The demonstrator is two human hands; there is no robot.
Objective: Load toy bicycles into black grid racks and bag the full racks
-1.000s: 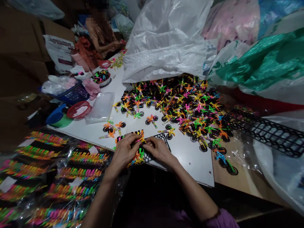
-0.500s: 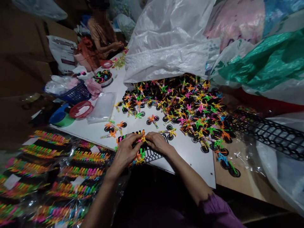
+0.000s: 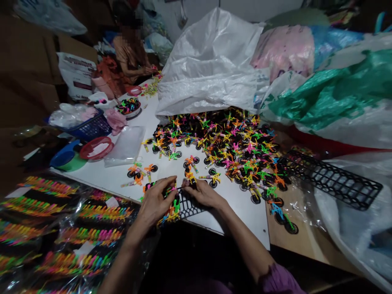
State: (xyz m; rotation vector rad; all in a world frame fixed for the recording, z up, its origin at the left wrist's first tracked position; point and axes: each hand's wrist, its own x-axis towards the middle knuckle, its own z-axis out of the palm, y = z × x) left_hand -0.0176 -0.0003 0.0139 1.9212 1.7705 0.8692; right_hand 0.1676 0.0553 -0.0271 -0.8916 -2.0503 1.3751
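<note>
My left hand [image 3: 156,199] rests on a row of small coloured toy bicycles [image 3: 170,207] set in a black plastic grid tray [image 3: 189,207] at the near edge of the white table [image 3: 241,200], fingers curled over them. My right hand [image 3: 202,192] pinches a yellow-orange toy bicycle [image 3: 190,178] just above the tray's far end. A large heap of loose toy bicycles [image 3: 226,143] with black wheels spills across the table from a white sack [image 3: 211,69].
Clear bags of packed bicycles [image 3: 58,228] lie at the left. A long black grid tray [image 3: 330,179] lies at the right by large plastic sacks [image 3: 337,90]. Baskets [image 3: 88,126], bowls [image 3: 98,148] and a clear bag [image 3: 125,141] stand at the far left, where another person [image 3: 131,53] sits.
My right hand lifted from the row in the tray to its far end and now pinches a yellow-orange bicycle. The camera shifted slightly; my left hand stays on the row.
</note>
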